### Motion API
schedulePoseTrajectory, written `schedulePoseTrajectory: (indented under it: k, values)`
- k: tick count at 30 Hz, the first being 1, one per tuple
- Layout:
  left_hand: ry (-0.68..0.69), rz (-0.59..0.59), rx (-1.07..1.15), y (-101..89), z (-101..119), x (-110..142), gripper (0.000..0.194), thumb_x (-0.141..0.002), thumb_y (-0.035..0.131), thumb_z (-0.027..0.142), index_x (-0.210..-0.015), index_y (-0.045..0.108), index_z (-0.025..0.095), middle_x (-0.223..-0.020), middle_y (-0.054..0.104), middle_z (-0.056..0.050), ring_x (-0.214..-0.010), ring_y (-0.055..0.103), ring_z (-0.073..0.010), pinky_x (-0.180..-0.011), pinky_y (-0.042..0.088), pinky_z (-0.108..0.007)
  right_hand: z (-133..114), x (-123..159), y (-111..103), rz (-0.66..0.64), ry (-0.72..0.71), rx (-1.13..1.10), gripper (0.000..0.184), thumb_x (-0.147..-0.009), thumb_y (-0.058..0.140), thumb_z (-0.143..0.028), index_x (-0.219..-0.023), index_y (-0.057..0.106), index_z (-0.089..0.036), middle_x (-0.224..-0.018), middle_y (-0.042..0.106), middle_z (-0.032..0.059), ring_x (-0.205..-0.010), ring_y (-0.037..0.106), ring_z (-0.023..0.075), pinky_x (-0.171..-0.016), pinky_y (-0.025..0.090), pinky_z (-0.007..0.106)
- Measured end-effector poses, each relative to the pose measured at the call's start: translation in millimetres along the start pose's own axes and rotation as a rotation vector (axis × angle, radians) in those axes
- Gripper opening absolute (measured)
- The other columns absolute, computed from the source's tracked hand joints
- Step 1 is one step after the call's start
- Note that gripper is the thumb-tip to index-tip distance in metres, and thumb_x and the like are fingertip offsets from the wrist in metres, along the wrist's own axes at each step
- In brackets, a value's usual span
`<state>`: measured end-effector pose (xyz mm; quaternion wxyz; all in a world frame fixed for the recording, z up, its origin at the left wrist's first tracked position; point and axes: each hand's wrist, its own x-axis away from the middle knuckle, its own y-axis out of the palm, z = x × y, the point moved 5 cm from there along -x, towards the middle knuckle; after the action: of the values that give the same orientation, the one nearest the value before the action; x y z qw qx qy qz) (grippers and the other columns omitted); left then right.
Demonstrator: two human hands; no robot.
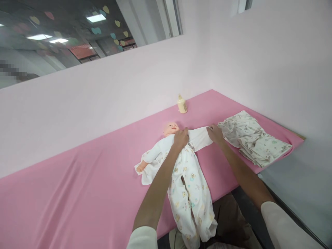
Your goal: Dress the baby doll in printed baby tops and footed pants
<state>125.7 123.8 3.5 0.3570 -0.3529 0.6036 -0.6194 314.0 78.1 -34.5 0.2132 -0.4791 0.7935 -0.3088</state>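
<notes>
A baby doll (169, 129) lies face up at the center of the frame on a pink-covered table (90, 193), its long axis running from the head, just above center, down and slightly right to the feet at the bottom edge. The crown points toward the top of the frame; the legs reach past the table's near edge. One doll arm (141, 166) angles toward the lower left, its hand bare beyond a white sleeve.

The doll wears a white top (155, 154), its hem spread flat at left, and pale trousers (190, 193) printed with small bears and pastel motifs, a dark gap showing between the legs.

The person's left hand (181, 138) is curled at the doll's upper chest, though what its fingers grip is hidden. The right hand (215, 134), nearly closed, pinches the far end of a white cloth (199, 138) drawn out flat to the right of the doll.

A cream pump bottle (182, 105) stands upright above center, near the wall (103, 100); folded printed fabric (255, 140) lies at right.
</notes>
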Motion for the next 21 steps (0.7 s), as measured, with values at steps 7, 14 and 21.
schedulePoseTrajectory:
  k: [7,14,21]
  values:
    - [0.015,-0.004,-0.029,1.6,-5,-4,0.025,-0.084,0.049,0.023,-0.099,0.068,0.014,-0.098,0.071,-0.013,-0.093,0.064,-0.0258,-0.082,0.043,-0.033,6,-2,6,-0.033,0.023,-0.046,0.018,-0.080,0.040,-0.030,-0.064,0.037,-0.022,-0.064,0.049,-0.0008,-0.060,0.044,0.0148,-0.055,0.030,0.028]
    - [0.107,0.013,-0.034,1.2,-3,2,0.034,-0.093,0.040,0.029,-0.085,0.071,0.016,-0.091,0.071,-0.012,-0.086,0.064,-0.0235,-0.076,0.041,-0.032,9,-3,7,-0.046,0.027,0.056,0.025,-0.088,0.039,-0.036,-0.085,0.056,-0.019,-0.085,0.064,0.0063,-0.079,0.058,0.0194,-0.067,0.040,0.029]
    - [0.146,0.009,-0.083,0.8,1,5,0.034,-0.094,0.037,0.027,-0.098,0.069,0.018,-0.101,0.068,-0.013,-0.095,0.062,-0.0254,-0.084,0.042,-0.036,26,-5,3,-0.095,0.083,0.282,0.027,-0.088,0.043,-0.028,-0.090,0.064,-0.012,-0.099,0.064,0.0204,-0.094,0.062,0.0311,-0.078,0.043,0.040]
